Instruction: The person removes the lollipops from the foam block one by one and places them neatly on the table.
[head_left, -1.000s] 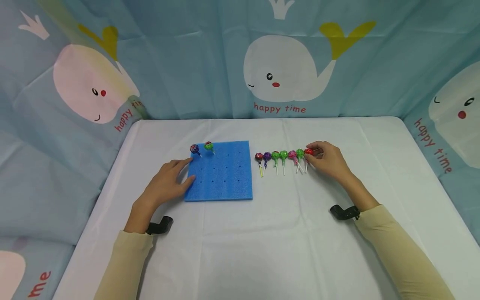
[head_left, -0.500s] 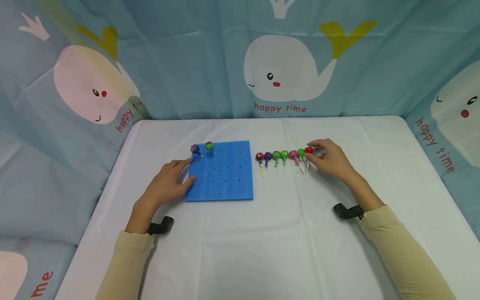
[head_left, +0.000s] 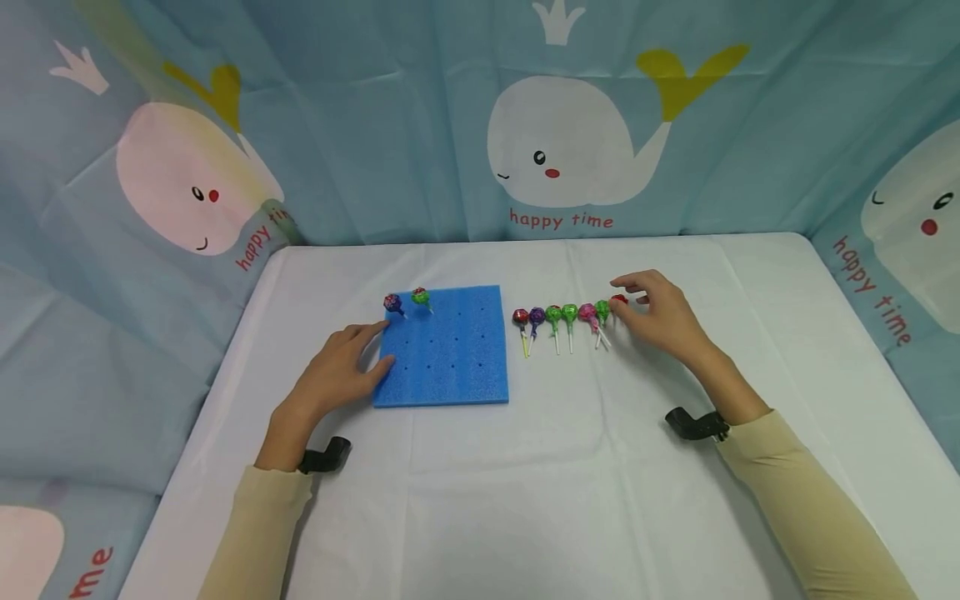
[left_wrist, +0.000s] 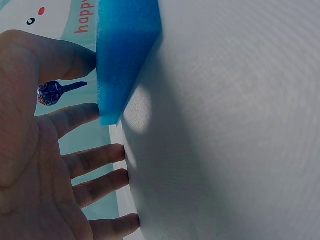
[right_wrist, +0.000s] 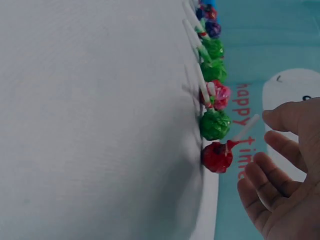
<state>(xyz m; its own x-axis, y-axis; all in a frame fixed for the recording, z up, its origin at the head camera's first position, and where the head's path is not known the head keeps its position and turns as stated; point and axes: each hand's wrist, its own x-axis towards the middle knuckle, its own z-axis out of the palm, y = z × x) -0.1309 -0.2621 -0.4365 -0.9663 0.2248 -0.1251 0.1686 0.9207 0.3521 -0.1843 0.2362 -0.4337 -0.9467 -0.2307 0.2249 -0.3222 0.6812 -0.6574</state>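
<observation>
My left hand (head_left: 330,375) rests at the left side of a blue foam board (head_left: 450,383) with small holes. In the left wrist view its thumb (left_wrist: 75,62) and index finger touch the board's edge, the other fingers spread. A dark blue lollipop (head_left: 392,302) and a green one (head_left: 421,296) stand in the board's back left holes. My right hand (head_left: 663,317) is over the right end of a lollipop row, fingers spread. Nearest it is a red lollipop (right_wrist: 217,157), its stick tilted up, the stick's end right beside the thumb tip; in the head view the hand partly hides it.
Left of the red lollipop lie a green lollipop (head_left: 602,310), a pink one (head_left: 587,313) and several more in a row, sticks toward me. They rest on a white-covered table (head_left: 495,500). A blue curtain (head_left: 405,167) with whale prints hangs behind.
My right hand has shifted slightly up and to the right. The red lollipop's stick, earlier pointing toward me, no longer shows below it in the head view. The left hand stays at the board.
</observation>
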